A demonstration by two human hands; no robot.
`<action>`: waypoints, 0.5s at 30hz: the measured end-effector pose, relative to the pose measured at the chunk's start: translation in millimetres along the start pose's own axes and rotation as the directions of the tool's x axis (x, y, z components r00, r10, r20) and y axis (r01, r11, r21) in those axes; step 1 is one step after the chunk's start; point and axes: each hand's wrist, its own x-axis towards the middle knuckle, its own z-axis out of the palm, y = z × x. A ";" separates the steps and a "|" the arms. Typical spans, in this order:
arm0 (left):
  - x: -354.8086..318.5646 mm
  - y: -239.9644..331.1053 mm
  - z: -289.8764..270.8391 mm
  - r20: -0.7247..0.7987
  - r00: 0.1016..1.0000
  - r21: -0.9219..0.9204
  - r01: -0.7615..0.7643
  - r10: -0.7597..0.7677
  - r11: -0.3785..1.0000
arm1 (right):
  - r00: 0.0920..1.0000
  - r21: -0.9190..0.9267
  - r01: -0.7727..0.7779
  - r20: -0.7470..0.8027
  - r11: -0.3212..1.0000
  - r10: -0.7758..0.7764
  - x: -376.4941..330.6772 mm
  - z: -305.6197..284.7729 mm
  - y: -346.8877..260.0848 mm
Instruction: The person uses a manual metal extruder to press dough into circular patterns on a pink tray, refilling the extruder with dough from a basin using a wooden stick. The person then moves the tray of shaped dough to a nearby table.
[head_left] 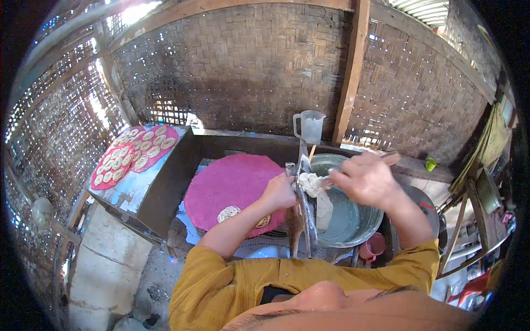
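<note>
My left hand [279, 192] is closed round the near side of an upright wooden press [296, 220], just below its grey knob. My right hand [365, 179] grips a tool with a wooden handle [391, 158]; its working end is mostly hidden by pale, sticky dough [312, 185]. That dough sits against the right side of the press, over a large metal basin [371, 227]. More dough [324, 212] clings inside the basin's left side. Left of the press lies a round magenta sheet [234, 187]. Coils of thin strands [228, 213] rest on its near edge, partly behind my left forearm.
A clear measuring jug [312, 128] stands on the ledge behind the basin. Several coils lie on pink sheets [114, 165] atop a box [121, 196] at left. A pink mug [373, 246] sits near the basin. Woven bamboo walls [237, 71] enclose the workspace.
</note>
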 end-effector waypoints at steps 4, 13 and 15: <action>4.6 -3.0 -4.4 0.024 0.998 -0.017 0.054 -0.053 0.998 | 1.000 -0.037 -0.017 0.008 0.999 0.017 0.2 10.6 -14.3; 15.2 -58.1 -1.6 -0.008 0.999 -0.379 -0.047 0.048 0.924 | 0.867 0.158 -0.452 -0.154 0.878 0.474 -40.7 13.9 24.6; 18.3 -45.5 -3.2 0.071 0.996 -0.625 0.081 -0.047 0.776 | 0.844 0.218 -0.489 -0.125 0.845 0.521 -55.5 36.2 22.3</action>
